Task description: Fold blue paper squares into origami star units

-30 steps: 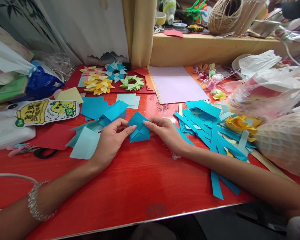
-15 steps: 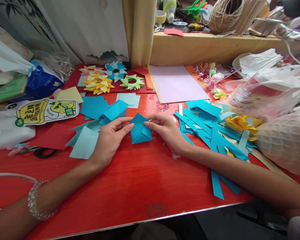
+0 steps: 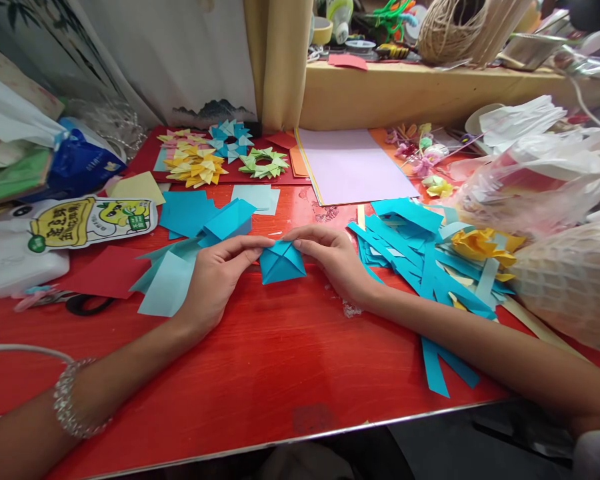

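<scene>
A small blue origami paper [image 3: 283, 265] is held above the red table [image 3: 260, 373], its flaps meeting near the middle in an X of creases. My left hand [image 3: 225, 267] pinches its upper left corner between thumb and fingers. At the upper right corner, my right hand [image 3: 330, 260] pinches it the same way. The top edge is partly covered by my fingertips. Just behind my left hand lie a folded blue paper [image 3: 229, 219], flat blue sheets [image 3: 186, 212] and a pale blue sheet [image 3: 166, 283].
Blue paper strips [image 3: 427, 267] are heaped on the right, by a yellow crumpled paper [image 3: 485, 247] and plastic bags [image 3: 540, 173]. Folded paper rings [image 3: 264, 163] and a lilac sheet [image 3: 355, 167] lie at the back. Scissors [image 3: 87, 305] and red paper [image 3: 111, 273] are left.
The pointed top flap of the blue paper has been folded down toward the middle, so its top is now straight. Both hands stay at its upper corners, with fingers closer over the top edge.
</scene>
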`<state>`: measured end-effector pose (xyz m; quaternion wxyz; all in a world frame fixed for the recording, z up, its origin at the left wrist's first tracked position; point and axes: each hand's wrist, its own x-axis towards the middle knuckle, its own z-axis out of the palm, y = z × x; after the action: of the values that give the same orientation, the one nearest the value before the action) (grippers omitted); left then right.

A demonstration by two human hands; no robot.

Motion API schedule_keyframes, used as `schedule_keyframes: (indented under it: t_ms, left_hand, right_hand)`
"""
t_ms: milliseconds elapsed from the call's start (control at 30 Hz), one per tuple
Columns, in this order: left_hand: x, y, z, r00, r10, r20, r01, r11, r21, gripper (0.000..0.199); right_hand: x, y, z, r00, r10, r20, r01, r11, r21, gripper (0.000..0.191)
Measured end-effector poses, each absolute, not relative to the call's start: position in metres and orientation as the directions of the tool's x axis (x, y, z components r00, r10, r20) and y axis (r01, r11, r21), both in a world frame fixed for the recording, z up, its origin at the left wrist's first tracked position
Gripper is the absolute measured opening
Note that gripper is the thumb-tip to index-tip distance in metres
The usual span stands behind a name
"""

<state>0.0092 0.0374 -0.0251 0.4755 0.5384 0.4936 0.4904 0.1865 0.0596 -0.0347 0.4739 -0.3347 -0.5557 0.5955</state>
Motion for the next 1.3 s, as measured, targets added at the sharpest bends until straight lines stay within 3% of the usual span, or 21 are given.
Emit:
schedule_keyframes:
  t_ms: [267, 500, 733, 1167, 1300]
  left_hand:
    - [0.0088, 0.0344, -0.0215, 0.065, 0.991, 0.114, 0.281, -0.128, 0.951, 0.015]
    - [0.0105, 0.0333, -0.0210, 0.073, 0.995, 0.065, 0.233, -0.080, 0.969, 0.027]
    - [0.0117, 0.0355, -0.0206, 0.095, 0.995, 0.043, 0.260, -0.066, 0.963, 0.025]
    - [0.0114, 0.0352, -0.0202, 0.121, 0.991, 0.060, 0.370, -0.101, 0.924, 0.022]
    - [0.0116, 0.0360, -0.0209, 0.069, 0.995, 0.076, 0.362, -0.096, 0.927, 0.022]
  right_hand:
    - [0.1857, 0.0572, -0.0317, -0.339, 0.939, 0.055, -0.128, 0.012, -0.992, 0.023]
    - [0.1858, 0.0592, -0.0337, -0.342, 0.938, 0.055, -0.104, 0.020, -0.994, 0.018]
    - [0.1850, 0.0585, -0.0344, -0.347, 0.936, 0.063, -0.102, 0.029, -0.994, 0.018]
    - [0.1875, 0.0559, -0.0346, -0.432, 0.897, 0.092, 0.104, 0.151, -0.983, 0.029]
    - [0.1859, 0.0555, -0.0325, -0.421, 0.903, 0.083, 0.036, 0.108, -0.994, 0.028]
